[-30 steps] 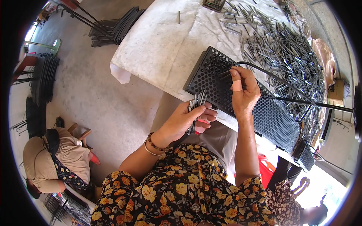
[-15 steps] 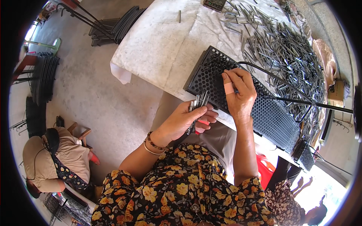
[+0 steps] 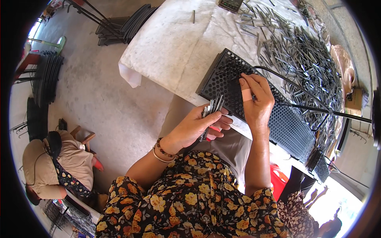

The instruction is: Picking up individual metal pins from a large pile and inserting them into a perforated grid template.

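Note:
My left hand point(image 3: 194, 126) is closed around a small bundle of thin dark metal strips point(image 3: 215, 104), which stick up past the thumb. Just right of it, my right hand point(image 3: 258, 99), with a pinkish bandage on one finger, hovers over or touches a long black panel full of round holes point(image 3: 287, 125). Its thumb and fingertips are pinched together at the panel; whatever they hold is too small or hidden. Several dark strips point(image 3: 238, 65) stand up out of holes near the panel's far end.
A big heap of loose strips point(image 3: 309, 67) covers the right of the white-covered table point(image 3: 166, 51). Black cable-like rods point(image 3: 313, 109) cross beside the panel. A small dark box point(image 3: 230, 4) lies at the far edge. Other people sit at lower left point(image 3: 59, 162) and lower right point(image 3: 299, 212).
My right hand stays pinched at the panel, and the left keeps its bundle. The whole view has shifted slightly; little else differs.

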`<action>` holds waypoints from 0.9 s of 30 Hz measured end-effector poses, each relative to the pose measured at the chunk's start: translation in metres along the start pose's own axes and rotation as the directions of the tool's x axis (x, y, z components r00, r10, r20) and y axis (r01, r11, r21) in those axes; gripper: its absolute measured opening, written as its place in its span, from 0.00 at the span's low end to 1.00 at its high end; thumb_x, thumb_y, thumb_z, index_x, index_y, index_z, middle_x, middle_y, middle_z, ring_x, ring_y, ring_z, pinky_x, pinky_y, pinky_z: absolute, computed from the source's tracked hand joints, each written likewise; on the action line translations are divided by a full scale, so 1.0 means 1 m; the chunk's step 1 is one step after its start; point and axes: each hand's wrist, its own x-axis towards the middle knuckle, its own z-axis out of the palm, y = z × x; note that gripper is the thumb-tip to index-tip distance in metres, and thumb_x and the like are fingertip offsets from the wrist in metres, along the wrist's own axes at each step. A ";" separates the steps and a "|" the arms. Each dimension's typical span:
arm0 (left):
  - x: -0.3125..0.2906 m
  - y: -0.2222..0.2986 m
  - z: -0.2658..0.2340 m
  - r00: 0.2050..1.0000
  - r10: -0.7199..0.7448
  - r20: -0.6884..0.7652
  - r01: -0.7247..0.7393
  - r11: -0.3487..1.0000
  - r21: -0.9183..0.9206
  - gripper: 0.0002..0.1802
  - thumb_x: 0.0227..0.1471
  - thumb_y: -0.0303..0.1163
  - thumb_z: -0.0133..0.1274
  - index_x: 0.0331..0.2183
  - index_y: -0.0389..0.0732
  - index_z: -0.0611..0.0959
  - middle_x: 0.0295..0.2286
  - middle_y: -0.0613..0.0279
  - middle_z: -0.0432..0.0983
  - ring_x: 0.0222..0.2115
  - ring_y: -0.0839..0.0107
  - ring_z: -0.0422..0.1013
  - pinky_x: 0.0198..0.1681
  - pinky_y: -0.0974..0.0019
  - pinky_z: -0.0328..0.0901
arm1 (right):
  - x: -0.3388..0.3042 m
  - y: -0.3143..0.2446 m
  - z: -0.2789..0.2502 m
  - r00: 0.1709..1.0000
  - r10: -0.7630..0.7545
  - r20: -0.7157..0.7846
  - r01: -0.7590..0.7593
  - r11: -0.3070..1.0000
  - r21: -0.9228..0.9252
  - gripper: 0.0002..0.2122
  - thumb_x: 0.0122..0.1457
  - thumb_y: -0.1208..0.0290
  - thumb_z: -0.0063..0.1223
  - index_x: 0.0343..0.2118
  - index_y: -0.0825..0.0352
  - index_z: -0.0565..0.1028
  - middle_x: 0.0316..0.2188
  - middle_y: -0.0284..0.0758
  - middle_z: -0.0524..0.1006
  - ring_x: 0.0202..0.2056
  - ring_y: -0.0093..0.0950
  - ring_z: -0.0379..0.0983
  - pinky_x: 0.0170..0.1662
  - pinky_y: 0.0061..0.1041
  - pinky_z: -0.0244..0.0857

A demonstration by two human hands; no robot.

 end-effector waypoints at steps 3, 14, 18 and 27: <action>-0.001 0.000 0.000 0.999 0.023 0.023 -0.023 1.000 0.011 0.17 0.61 0.35 0.44 0.46 0.33 0.71 0.38 0.53 0.76 0.39 0.70 0.74 0.37 0.67 0.72 | -0.002 -0.014 -0.007 0.981 0.122 0.152 -0.147 0.975 0.166 0.08 0.54 0.74 0.58 0.35 0.71 0.78 0.30 0.37 0.76 0.24 0.23 0.69 0.27 0.19 0.63; -0.004 0.002 -0.001 0.996 0.088 0.025 -0.091 0.983 0.157 0.16 0.61 0.34 0.44 0.46 0.33 0.72 0.37 0.55 0.76 0.36 0.71 0.74 0.36 0.68 0.72 | -0.003 -0.014 -0.001 0.782 0.371 0.501 -0.563 0.765 0.312 0.07 0.54 0.74 0.57 0.30 0.73 0.79 0.23 0.31 0.75 0.23 0.14 0.67 0.25 0.15 0.60; -0.004 0.004 -0.003 0.994 0.106 0.005 -0.106 0.982 0.155 0.15 0.61 0.33 0.44 0.45 0.32 0.72 0.36 0.54 0.76 0.35 0.69 0.74 0.35 0.66 0.72 | 0.000 -0.017 -0.001 0.755 0.414 0.509 -0.608 0.732 0.307 0.08 0.55 0.73 0.56 0.31 0.74 0.78 0.21 0.30 0.75 0.22 0.13 0.67 0.24 0.14 0.59; -0.004 0.002 -0.007 0.988 0.154 -0.020 -0.143 0.952 0.271 0.15 0.61 0.32 0.44 0.45 0.33 0.72 0.35 0.56 0.76 0.34 0.71 0.74 0.34 0.67 0.73 | 0.002 -0.017 0.005 0.756 0.381 0.533 -0.595 0.740 0.314 0.08 0.56 0.71 0.57 0.33 0.73 0.79 0.20 0.28 0.74 0.20 0.13 0.64 0.23 0.13 0.58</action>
